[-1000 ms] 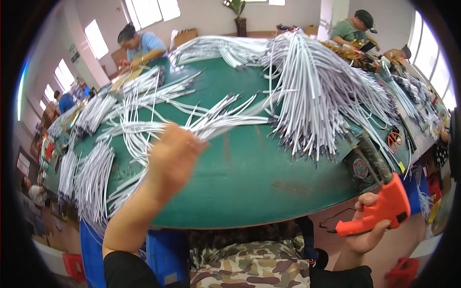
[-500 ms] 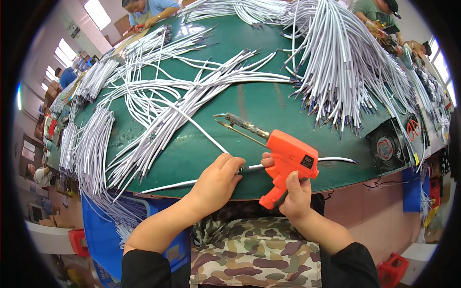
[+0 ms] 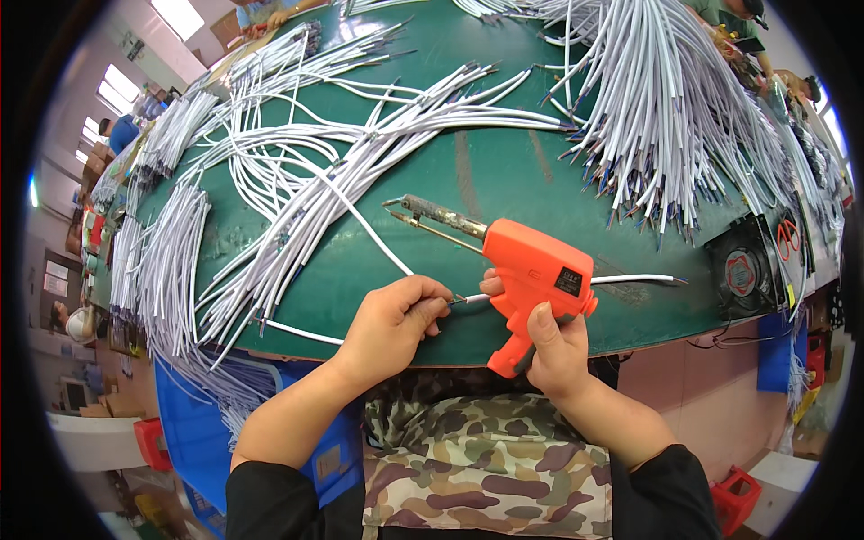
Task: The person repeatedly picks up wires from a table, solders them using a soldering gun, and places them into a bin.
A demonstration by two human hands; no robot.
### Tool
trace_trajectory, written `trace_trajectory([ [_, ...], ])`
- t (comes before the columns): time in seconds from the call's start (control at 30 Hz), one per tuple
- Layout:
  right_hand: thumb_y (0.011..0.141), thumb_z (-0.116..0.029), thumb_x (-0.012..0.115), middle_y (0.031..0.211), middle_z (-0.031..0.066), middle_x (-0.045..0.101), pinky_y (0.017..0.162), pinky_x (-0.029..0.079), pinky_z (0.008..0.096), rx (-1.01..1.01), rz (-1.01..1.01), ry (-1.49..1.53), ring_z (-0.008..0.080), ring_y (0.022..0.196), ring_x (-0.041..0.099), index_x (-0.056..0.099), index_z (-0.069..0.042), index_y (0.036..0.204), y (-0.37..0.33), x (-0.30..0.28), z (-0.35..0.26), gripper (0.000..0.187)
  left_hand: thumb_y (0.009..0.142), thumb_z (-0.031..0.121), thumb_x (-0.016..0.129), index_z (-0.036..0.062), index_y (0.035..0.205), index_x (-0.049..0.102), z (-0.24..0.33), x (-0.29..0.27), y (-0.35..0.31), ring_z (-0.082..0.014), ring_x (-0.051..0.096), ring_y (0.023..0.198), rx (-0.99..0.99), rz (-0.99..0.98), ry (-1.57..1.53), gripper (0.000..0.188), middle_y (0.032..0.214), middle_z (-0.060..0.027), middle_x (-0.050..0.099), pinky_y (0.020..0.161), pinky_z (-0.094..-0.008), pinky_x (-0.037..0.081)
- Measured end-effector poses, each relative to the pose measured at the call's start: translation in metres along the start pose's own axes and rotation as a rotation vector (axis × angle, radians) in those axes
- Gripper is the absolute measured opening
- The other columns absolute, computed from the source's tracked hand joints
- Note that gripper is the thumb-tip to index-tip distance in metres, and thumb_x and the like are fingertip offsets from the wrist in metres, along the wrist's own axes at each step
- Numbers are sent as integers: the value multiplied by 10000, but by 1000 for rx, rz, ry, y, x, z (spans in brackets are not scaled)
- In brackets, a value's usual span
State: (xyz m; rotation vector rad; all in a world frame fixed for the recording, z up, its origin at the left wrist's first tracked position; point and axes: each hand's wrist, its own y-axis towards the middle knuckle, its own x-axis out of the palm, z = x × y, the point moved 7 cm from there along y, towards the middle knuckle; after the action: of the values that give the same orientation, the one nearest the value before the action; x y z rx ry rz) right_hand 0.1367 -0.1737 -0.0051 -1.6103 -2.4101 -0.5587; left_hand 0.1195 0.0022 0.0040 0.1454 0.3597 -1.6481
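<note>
My right hand [image 3: 556, 353] is wrapped round the grip of an orange soldering gun [image 3: 538, 261], whose metal tip points up and left over the green table. A white cable [image 3: 634, 279] passes behind the gun, its stripped left end with thin wires [image 3: 459, 299] lying at my left fingertips. Closed in a pinch, my left hand [image 3: 391, 326] holds cable ends; the exact grip is hidden by the fingers. Another white cable [image 3: 376, 241] comes down from the pile to this hand, and one more white cable [image 3: 301, 332] runs in from its left.
Bundles of white cables [image 3: 310, 211] cover the left of the table [image 3: 504, 198], and a large heap [image 3: 648, 117] hangs at the far right. A black fan [image 3: 742, 270] and red-handled scissors [image 3: 787, 239] sit at the right edge. A blue bin [image 3: 184, 423] stands below left. Other people work beyond.
My view has shifted, so the far table items sit further right and higher. The soldering gun has moved left over the table, and the cable's stripped end shows more plainly beside my left fingers.
</note>
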Motion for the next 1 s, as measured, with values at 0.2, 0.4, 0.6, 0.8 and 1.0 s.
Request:
trace_trajectory([
  [0.2, 976, -394, 535, 1236, 169, 592, 1057, 395, 475, 51, -34, 37, 288, 1203, 536, 450, 29, 1336, -14, 5, 2, 562, 866, 15, 616, 14, 913, 598, 20, 10, -9, -341, 599, 691, 234, 79, 605, 50, 816, -163, 615, 634, -387, 485],
  [0.4, 965, -388, 561, 1251, 178, 580, 1062, 395, 480, 30, -64, 65, 286, 1218, 528, 424, 24, 1362, -21, 6, 2, 588, 825, -29, 644, 8, 898, 598, 24, 8, -16, -315, 598, 721, 316, 170, 557, 95, 839, -135, 571, 626, -368, 482],
  [0.6, 963, -406, 559, 1249, 171, 585, 1066, 392, 477, 72, -75, 41, 284, 1225, 526, 437, 19, 1355, -21, 6, 3, 590, 799, -19, 630, 30, 982, 633, 23, 4, -25, -305, 595, 722, 425, 102, 574, 190, 860, -117, 560, 629, -392, 502],
  [0.8, 971, -408, 540, 1239, 179, 592, 1064, 395, 478, 60, -83, 13, 292, 1231, 522, 438, 21, 1352, -22, 7, 1, 582, 718, 1, 643, 28, 981, 651, 25, 11, -33, -260, 578, 695, 596, 212, 813, 265, 844, -70, 564, 603, -373, 478],
  [1.0, 965, -419, 546, 1245, 182, 586, 1069, 388, 483, 100, -85, 17, 302, 1235, 517, 423, 28, 1360, -26, 6, 3, 609, 712, -11, 635, 14, 988, 648, 19, 13, -32, -250, 547, 711, 584, 197, 824, 277, 845, -73, 549, 612, -359, 471],
])
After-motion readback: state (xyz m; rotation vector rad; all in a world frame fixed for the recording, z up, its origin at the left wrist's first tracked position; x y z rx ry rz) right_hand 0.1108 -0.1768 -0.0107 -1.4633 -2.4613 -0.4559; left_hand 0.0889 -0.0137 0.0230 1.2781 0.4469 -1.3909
